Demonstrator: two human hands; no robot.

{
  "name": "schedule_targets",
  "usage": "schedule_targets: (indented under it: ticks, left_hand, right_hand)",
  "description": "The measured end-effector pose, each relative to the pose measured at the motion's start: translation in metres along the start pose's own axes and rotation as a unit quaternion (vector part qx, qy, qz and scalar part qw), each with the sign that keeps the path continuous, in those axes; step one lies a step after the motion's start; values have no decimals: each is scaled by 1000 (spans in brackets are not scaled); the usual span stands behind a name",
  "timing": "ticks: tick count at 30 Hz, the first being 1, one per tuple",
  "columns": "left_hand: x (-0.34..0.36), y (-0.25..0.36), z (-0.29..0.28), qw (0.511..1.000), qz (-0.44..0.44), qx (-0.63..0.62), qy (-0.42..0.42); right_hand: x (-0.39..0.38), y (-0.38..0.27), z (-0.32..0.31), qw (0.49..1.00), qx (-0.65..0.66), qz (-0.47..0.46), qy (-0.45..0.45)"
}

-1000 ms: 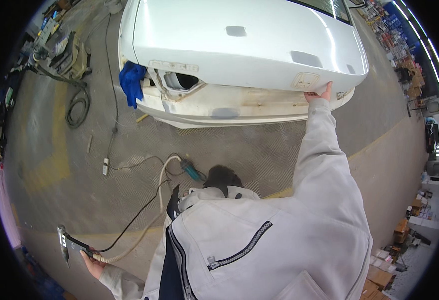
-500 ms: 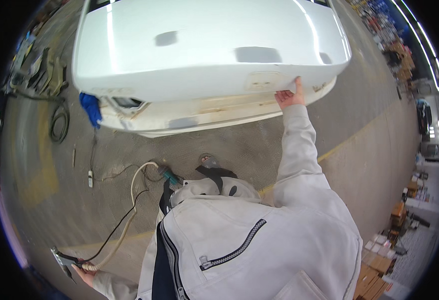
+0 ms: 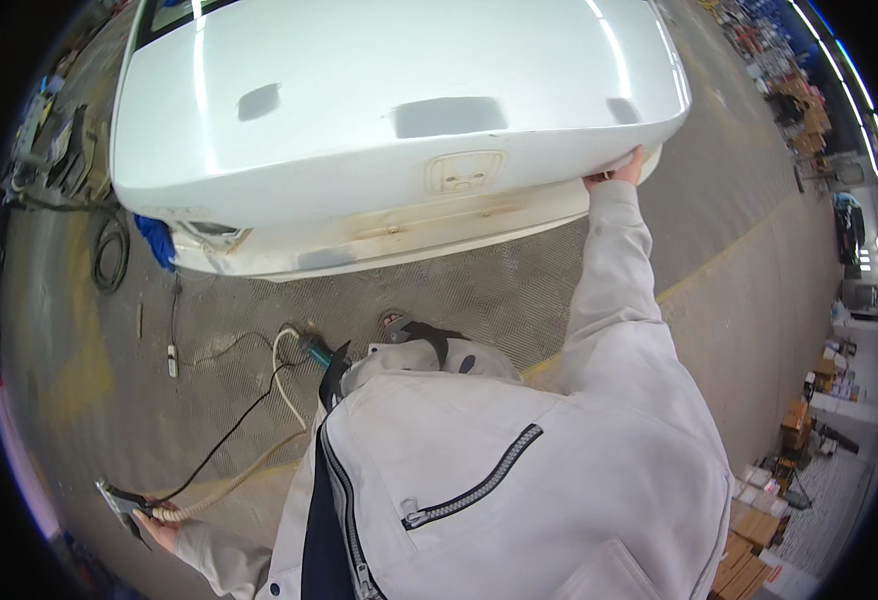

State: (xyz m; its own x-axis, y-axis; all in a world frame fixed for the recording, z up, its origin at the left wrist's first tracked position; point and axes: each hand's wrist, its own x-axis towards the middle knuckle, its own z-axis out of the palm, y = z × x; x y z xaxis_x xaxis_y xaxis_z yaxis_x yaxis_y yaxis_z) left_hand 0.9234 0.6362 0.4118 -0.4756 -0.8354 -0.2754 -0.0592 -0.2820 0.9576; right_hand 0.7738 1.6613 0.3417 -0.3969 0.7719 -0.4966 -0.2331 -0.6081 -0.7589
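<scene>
The white rear of a car fills the upper middle, its trunk lid marked with dull grey patches. At the right end of the lid's lower edge is my right hand. Its thumb lies on the outer panel and its fingers curl in under the edge, partly hidden. Low on the left, away from the car, my left hand is closed round a sander with a flat pad. A cream hose and a black cord run from the sander toward my legs.
By my leg lies a teal cylindrical tool. A small white connector on a cord rests on the floor. Blue plastic hangs at the car's left rear corner. Coiled dark hose lies far left; boxes line the right.
My right hand has moved right along the lid edge, its fingers now tucked further under. The view has turned, shifting the car left. The sander stays in my left hand.
</scene>
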Motion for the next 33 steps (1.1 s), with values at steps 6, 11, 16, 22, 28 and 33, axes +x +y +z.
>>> schedule_targets:
  ticks: [6, 11, 16, 22, 28, 33]
  left_hand:
    - [-25, 20, -6, 1000, -9, 1, 30]
    - [-54, 25, 0, 997, 23, -46, 56]
    - [-94, -1, -15, 996, 69, -51, 37]
    - [-109, -41, -35, 999, 23, -32, 34]
    - [-124, -63, -40, 997, 26, 25, 67]
    - [-140, -50, -40, 996, 34, 51, 71]
  right_hand:
    - [2, 24, -6, 998, -1, 27, 60]
    - [-41, 86, 6, 986, 61, 125, 92]
    - [-85, 125, 46, 980, 119, 158, 11]
    - [-116, 143, 72, 990, 105, 89, -17]
    - [-127, 151, 76, 995, 74, 65, -12]
    - [-121, 163, 74, 998, 32, 50, 18]
